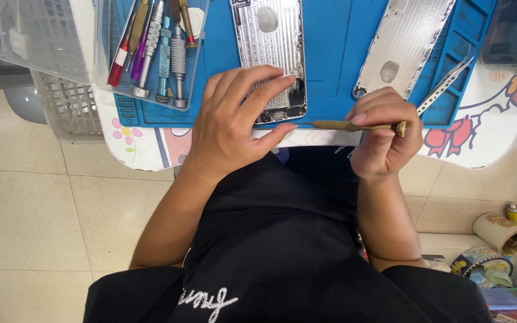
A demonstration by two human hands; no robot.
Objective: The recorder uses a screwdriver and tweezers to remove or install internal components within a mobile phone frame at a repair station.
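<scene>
My left hand rests flat on the near end of a silver phone housing that lies on a blue work mat, fingers spread over its lower corner. My right hand grips a slim gold-coloured screwdriver, held level with its tip pointing left toward the housing's bottom edge. A second silver phone housing lies tilted on the mat, just beyond my right hand.
A clear tray with several screwdrivers sits at the mat's left. Metal tweezers lie at the right edge. A white basket hangs at the left. Clutter with a small yellow can is on the floor right.
</scene>
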